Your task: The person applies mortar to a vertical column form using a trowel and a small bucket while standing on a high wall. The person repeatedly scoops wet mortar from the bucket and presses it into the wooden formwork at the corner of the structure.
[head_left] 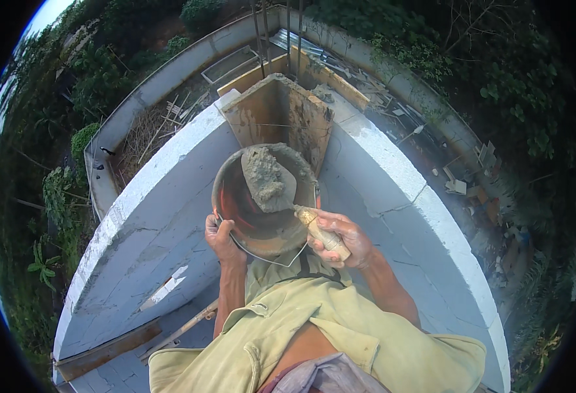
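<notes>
My left hand (221,239) grips the rim and handle of a dark, mortar-stained bucket (235,196) held in front of my body. My right hand (340,239) is closed round the pale wooden handle of a trowel (324,232). The trowel's blade is over the bucket's opening, with a heap of wet grey mortar (265,180) on it. Just beyond the bucket stands a stained wooden formwork box (307,118) at the wall's corner.
Pale block walls (386,170) form a corner around me. Upright rebar (288,39) rises at the corner. Below lie scattered boards (455,183) inside a boundary wall (137,98), with dense trees beyond. A pole and a plank lie low at the left.
</notes>
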Motion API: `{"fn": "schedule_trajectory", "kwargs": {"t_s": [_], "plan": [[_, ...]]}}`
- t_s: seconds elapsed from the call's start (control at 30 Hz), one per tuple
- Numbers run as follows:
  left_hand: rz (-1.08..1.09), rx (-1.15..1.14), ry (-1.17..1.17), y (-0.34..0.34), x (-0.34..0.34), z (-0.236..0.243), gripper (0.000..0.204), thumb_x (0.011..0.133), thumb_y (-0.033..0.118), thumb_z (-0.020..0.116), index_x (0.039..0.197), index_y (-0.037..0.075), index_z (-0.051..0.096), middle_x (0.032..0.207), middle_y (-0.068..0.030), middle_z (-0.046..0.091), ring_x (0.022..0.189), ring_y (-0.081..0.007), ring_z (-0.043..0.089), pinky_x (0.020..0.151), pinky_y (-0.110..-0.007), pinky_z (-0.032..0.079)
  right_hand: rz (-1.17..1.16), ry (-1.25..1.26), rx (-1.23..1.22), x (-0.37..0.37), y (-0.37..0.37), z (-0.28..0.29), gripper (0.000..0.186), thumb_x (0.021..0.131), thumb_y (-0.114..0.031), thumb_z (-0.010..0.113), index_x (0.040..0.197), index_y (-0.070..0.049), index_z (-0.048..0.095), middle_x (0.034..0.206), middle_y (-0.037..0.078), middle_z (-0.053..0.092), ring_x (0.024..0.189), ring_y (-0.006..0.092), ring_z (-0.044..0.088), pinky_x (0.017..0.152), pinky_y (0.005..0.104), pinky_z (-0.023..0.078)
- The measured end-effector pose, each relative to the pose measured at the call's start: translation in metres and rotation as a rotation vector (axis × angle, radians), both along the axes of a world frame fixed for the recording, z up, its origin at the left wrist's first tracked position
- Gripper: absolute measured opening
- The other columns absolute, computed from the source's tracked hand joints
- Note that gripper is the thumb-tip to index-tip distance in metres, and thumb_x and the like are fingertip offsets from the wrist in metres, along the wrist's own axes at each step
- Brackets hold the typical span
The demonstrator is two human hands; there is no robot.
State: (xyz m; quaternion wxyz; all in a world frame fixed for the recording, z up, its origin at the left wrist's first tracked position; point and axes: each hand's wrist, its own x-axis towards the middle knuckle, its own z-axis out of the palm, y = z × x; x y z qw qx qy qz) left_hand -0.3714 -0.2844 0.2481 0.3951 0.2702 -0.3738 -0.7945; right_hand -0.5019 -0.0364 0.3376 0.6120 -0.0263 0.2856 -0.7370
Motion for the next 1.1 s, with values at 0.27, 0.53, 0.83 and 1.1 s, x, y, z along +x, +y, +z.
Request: {"fn": "schedule_trajectory", "kwargs": {"t_s": [0.27, 0.53, 0.83, 1.1], "plan": [[-0.003, -0.042, -0.072, -0.022, 0.016, -0.023, 0.021, 0.078, -0.007, 0.061, 0.087, 0.011, 0.052, 0.083, 0.0006, 0.061, 0.069, -0.0084, 0.056, 0.068, -0.026, 0.051, -0.509, 1.005, 0.347, -0.067, -0.041, 0.114, 0.063, 0.095, -0.017, 0.064, 0.151, 0.006, 0.045, 0.094, 0.015, 0.070, 0.064, 0.0181, 0.068, 0.056, 0.0297, 0.055], [-0.032, -0.132, -0.183, -0.026, 0.004, -0.012, 0.022, 0.078, -0.005, 0.063, 0.083, 0.012, 0.050, 0.077, 0.0044, 0.054, 0.063, -0.0050, 0.048, 0.061, -0.022, 0.045, -0.636, 1.660, 0.603, -0.109, -0.061, 0.107, 0.054, 0.093, -0.015, 0.070, 0.143, 0.001, 0.057, 0.135, 0.024, 0.067, 0.124, 0.0274, 0.066, 0.108, 0.0367, 0.048], [-0.208, -0.288, -0.181, -0.021, -0.018, 0.018, 0.023, 0.076, -0.004, 0.063, 0.080, 0.013, 0.048, 0.074, 0.0078, 0.046, 0.060, -0.0017, 0.039, 0.054, -0.021, 0.034, -0.002, 1.930, 0.716, -0.025, -0.010, 0.056, 0.049, 0.081, -0.006, 0.071, 0.129, -0.011, 0.066, 0.113, 0.017, 0.071, 0.093, 0.0392, 0.072, 0.081, 0.0437, 0.059], [-0.266, -0.615, -0.327, 0.002, -0.042, 0.041, 0.022, 0.074, -0.004, 0.063, 0.077, 0.012, 0.048, 0.071, 0.0097, 0.039, 0.062, -0.0005, 0.032, 0.054, -0.021, 0.027, 0.231, 2.116, 0.800, 0.024, -0.002, -0.016, 0.045, 0.086, -0.005, 0.066, 0.131, -0.006, 0.061, 0.096, 0.013, 0.064, 0.075, 0.0313, 0.073, 0.057, 0.0427, 0.058]]}}
